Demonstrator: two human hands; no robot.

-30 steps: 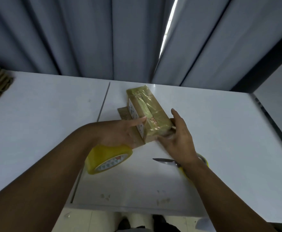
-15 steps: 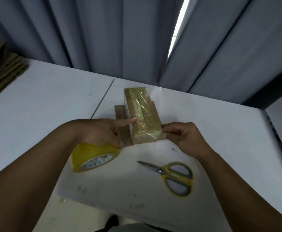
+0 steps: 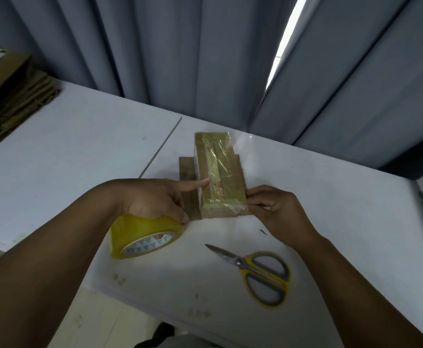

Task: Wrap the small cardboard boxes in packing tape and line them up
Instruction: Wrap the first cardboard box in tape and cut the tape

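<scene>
A: Backdrop, quick.
B: One grey curtain (image 3: 155,51) across the back, with a slit of light in it. One white table (image 3: 75,151) in front, a seam line down its left part. One stack of flattened cardboard (image 3: 12,96) at the far left edge.

A: Task item?
B: One taped box (image 3: 218,169), long and narrow, mid-table, between the two hands. Its top is glossy yellow-green tape over brown card, wrinkled, with a lengthwise strip down the middle. The near end face looks plain brown. Plain brown cardboard (image 3: 187,172) shows lower on both its sides. One box or two there, can't tell.

A: Hands?
B: Two. Left hand (image 3: 152,199) at the box's left side, right hand (image 3: 278,212) at its near right corner.

A: Tools?
B: One tape roll (image 3: 145,234), yellow, tilted, triangle print on the core, under the left hand. One pair of scissors (image 3: 258,270), yellow-grey handles, blades together, flat near the front edge, touching nothing.

A: Fingers?
B: Left forefinger is straight, tip touching the box's left side, and the others curl on the roll. Right thumb and forefinger pinch the clear tape flap (image 3: 242,210) at that corner. The rest are loosely curled.
</scene>
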